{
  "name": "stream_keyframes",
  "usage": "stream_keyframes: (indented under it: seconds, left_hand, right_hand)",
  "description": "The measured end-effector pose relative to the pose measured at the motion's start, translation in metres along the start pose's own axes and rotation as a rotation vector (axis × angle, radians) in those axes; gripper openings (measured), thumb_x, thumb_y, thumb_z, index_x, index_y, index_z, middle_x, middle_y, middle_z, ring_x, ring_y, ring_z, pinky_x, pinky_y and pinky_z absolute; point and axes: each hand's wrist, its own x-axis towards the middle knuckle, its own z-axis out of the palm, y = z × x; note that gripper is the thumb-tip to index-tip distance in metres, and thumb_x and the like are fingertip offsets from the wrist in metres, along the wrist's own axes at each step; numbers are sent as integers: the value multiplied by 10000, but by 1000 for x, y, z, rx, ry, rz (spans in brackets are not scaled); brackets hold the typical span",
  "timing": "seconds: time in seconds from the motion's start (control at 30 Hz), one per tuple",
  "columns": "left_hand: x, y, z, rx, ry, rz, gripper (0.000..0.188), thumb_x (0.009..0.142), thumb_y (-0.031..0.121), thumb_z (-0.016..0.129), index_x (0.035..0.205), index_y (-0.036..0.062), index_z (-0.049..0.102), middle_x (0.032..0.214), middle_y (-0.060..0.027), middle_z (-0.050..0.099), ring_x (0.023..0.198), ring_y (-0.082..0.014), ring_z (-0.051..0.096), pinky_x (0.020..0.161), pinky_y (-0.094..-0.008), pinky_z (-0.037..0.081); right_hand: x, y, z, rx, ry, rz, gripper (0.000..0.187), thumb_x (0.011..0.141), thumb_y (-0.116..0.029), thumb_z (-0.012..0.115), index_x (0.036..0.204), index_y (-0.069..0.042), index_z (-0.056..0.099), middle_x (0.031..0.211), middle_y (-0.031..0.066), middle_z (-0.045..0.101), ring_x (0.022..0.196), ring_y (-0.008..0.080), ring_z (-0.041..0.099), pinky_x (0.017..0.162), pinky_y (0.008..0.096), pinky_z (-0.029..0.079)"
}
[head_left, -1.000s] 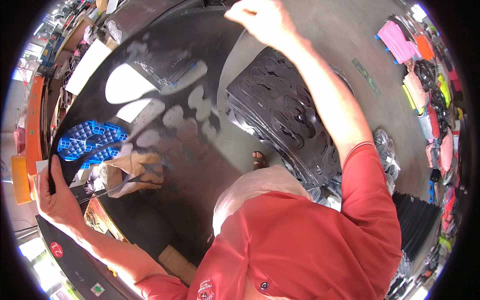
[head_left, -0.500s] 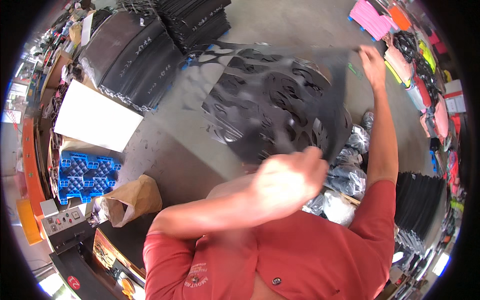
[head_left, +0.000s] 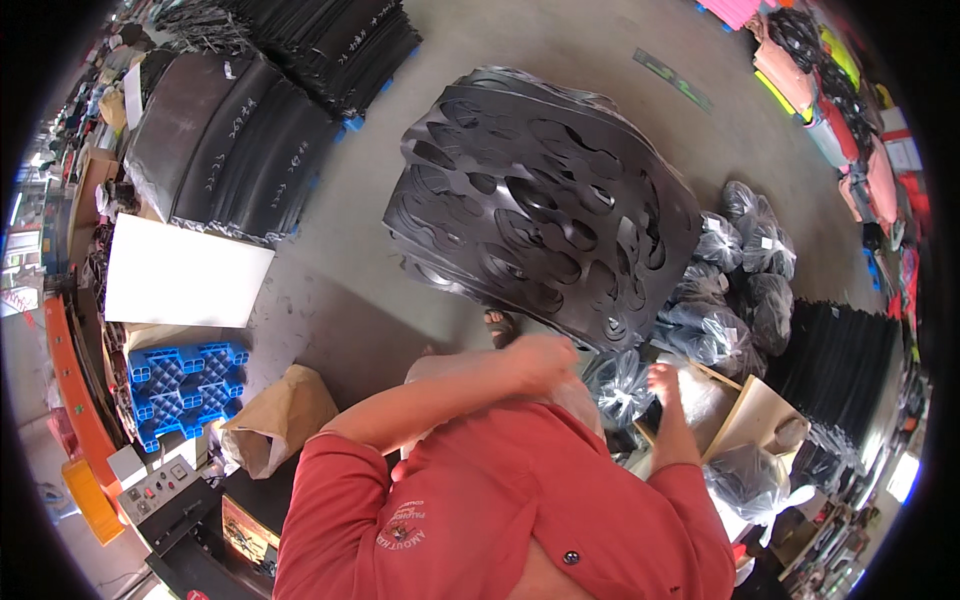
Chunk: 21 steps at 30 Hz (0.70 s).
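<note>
- Before me, at mid-scene, lies a thick, uneven stack of black, smooth sheets pierced with rounded cut-outs (head_left: pixel 545 205), with grey floor (head_left: pixel 350 235) around it.
- Close to the stack's near edge is my left hand (head_left: pixel 545 362); it is blurred, its fingers look drawn in, and I cannot tell how far it is open or whether it touches anything.
- Farther right, apart from the left, is my right hand (head_left: pixel 662 382); its fingers look partly curled with nothing visible in them, but I cannot tell how far they are open.
- Right of the stack sit knotted clear plastic bags with dark contents (head_left: pixel 715 335).
- Far left stand 2 tall piles of black sheets with pale markings (head_left: pixel 235 140).
- Left and nearer lie 1 flat white rectangular board (head_left: pixel 185 270), 1 blue plastic lattice pallet (head_left: pixel 190 390) and 1 open brown paper bag (head_left: pixel 290 415).
</note>
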Motion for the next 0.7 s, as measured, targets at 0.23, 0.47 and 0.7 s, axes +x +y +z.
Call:
stream_keyframes:
  seconds: [0.23,0.47,0.7]
  left_hand:
    - [-119,-85,-42,-245,369,-322,380,1037,305,593,1305,81,744,1339,-219,700,1210,-404,674,1046,-489,529]
    - [-193,-174,-81,-374,677,-281,369,1036,328,634,1235,41,753,1255,-218,733,1141,-417,697,977,-487,546]
    - [-320,-287,-139,-248,780,-410,319,1018,221,680,1227,-15,734,1188,-226,753,1056,-380,749,937,-431,587]
  right_hand:
    - [-2,-74,280,-995,-200,-520,271,921,-228,655,1025,-22,797,890,134,786,860,273,741,763,433,588]
    - [-22,-267,501,-810,-196,-699,267,907,-168,709,1121,-32,793,914,113,800,842,201,756,808,344,585]
    - [-38,-310,659,-888,-218,-554,263,926,-176,703,1139,-49,789,910,102,793,823,201,747,777,353,577]
